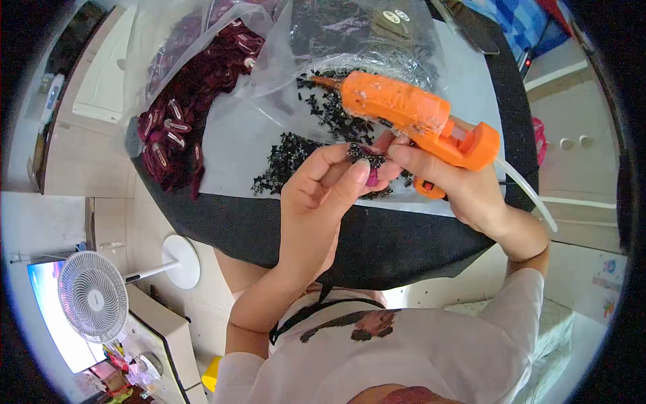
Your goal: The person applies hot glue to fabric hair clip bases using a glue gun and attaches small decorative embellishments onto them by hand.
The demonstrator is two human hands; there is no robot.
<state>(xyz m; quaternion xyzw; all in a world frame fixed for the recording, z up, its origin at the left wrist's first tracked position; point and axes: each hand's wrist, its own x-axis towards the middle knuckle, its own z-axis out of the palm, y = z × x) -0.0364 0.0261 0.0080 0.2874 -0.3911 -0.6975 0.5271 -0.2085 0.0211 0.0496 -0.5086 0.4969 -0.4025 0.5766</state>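
An orange glue gun (397,104) is in my right hand (464,185), its dark nozzle pointing left and a white glue stick trailing from its back end. My left hand (316,202) pinches a small black sparkly piece (365,155) with a purple-pink part (372,177) beneath it. The fingertips of my right hand reach that same piece. Behind and left of my hands, many small black pieces (289,158) lie scattered on a white sheet (235,145).
Dark red fabric pieces with pale clips (168,135) are heaped at the table's left. Clear plastic bags (363,34) stand at the back. Black cloth (222,219) covers the front edge. A fan (93,297) and a lit screen (50,316) are at lower left.
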